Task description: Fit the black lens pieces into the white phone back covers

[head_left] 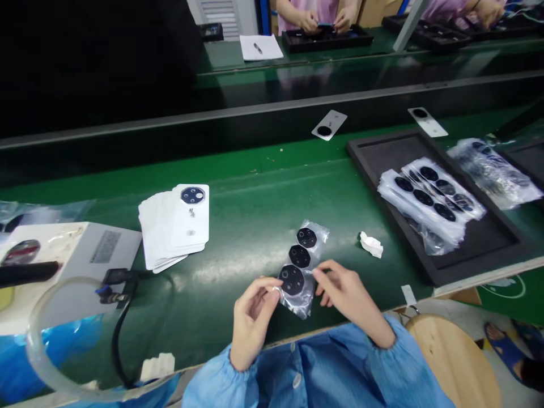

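A clear plastic pouch (302,306) lies just above the green bench near its front edge. Three black camera-lens covers with small holes show in a row along it, the nearest one (291,280) being the largest. My left hand (250,320) pinches the pouch's left edge beside that nearest cover, thumb against forefinger. On the other side, the thumb and forefinger of my right hand (346,292) close on the pouch's right edge; its other fingers are curled under. A fanned stack of white cards (170,232) rests to the left, the top one bearing a dark lens cover.
A black foam tray (412,150) at the right holds pouches of black covers (425,198). A crumpled white paper (371,244) lies nearby. At the left stand a white machine (93,243) and a looped clear hose (36,340). People work across the bench.
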`<state>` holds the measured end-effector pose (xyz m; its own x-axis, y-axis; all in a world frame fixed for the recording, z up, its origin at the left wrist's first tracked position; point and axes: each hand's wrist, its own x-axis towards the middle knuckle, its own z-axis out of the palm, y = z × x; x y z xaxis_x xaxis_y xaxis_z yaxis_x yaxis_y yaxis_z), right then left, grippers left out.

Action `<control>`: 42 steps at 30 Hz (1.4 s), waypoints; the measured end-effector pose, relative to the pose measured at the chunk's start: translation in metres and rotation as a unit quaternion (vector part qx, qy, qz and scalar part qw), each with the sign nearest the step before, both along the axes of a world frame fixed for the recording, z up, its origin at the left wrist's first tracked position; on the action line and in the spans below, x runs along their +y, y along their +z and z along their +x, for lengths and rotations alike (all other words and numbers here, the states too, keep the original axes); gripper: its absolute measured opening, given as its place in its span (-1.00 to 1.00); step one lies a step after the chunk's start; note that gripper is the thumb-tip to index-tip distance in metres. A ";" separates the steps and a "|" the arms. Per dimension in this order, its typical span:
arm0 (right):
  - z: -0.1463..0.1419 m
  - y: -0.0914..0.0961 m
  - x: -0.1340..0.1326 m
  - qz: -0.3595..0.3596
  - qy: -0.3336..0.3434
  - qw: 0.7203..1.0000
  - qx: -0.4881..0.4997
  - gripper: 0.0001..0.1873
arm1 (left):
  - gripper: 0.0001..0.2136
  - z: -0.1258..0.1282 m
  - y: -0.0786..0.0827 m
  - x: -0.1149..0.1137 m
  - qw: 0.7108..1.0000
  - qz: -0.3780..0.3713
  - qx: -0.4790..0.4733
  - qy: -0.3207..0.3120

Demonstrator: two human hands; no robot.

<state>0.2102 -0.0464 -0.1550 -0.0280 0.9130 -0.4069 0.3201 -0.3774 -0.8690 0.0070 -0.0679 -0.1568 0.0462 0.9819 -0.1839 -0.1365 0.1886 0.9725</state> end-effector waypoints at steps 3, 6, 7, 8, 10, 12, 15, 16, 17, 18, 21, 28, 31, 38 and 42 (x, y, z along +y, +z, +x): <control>-0.022 -0.004 0.003 -0.038 -0.040 0.979 0.195 -0.56 | -0.90 0.000 0.006 -0.013 1.000 0.017 -0.003 -0.027; -0.031 -0.003 0.011 -0.005 -0.127 0.949 0.289 -0.54 | -0.86 -0.003 0.007 -0.019 0.996 0.023 0.016 -0.084; -0.032 -0.002 0.013 0.004 -0.135 0.947 0.292 -0.57 | -0.82 -0.005 0.006 -0.019 0.995 0.025 0.030 -0.093; -0.032 0.000 0.015 0.014 -0.132 0.950 0.282 -0.59 | -0.78 -0.007 0.005 -0.017 0.994 0.027 0.052 -0.088; -0.031 0.005 0.015 0.031 -0.095 0.965 0.244 -0.63 | -0.73 -0.013 0.005 -0.009 0.992 0.044 0.113 -0.033; -0.031 0.010 0.013 0.040 -0.034 0.978 0.203 -0.70 | -0.75 -0.017 0.011 0.006 0.977 0.097 0.189 0.034; -0.032 0.015 0.007 0.060 0.043 0.986 0.147 -0.75 | -0.79 -0.017 0.031 0.036 0.937 0.208 0.273 0.059; -0.033 0.017 0.006 0.067 0.062 0.987 0.131 -0.75 | -0.78 -0.015 0.038 0.047 0.928 0.236 0.283 0.048; -0.033 0.018 0.005 0.072 0.079 0.987 0.116 -0.75 | -0.77 -0.013 0.045 0.057 0.924 0.255 0.284 0.029; -0.034 0.019 0.004 0.076 0.092 0.987 0.104 -0.75 | -0.75 -0.011 0.051 0.066 0.923 0.267 0.278 0.003; -0.033 0.021 0.002 0.083 0.112 0.987 0.082 -0.75 | -0.76 -0.004 0.061 0.086 0.920 0.292 0.249 -0.078; -0.030 0.027 0.010 0.091 0.128 0.984 0.086 -0.74 | -0.93 0.000 0.056 0.094 0.932 0.266 0.222 -0.107; -0.034 0.031 0.023 0.111 0.072 0.982 0.135 -0.73 | -0.95 -0.001 0.054 0.093 0.939 0.245 0.213 -0.116; -0.040 0.035 0.042 0.179 0.016 0.973 0.141 -0.81 | -0.95 -0.003 0.054 0.093 0.939 0.242 0.208 -0.128; -0.040 0.036 0.043 0.175 0.039 0.970 0.164 -0.80 | -0.95 -0.003 0.052 0.091 0.942 0.248 0.189 -0.123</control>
<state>0.1705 -0.0037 -0.1193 -0.1776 0.9836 -0.0303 0.0195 -0.0273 -0.9994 0.0040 0.0236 -0.1050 0.3079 0.9190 0.2462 0.2266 -0.3222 0.9191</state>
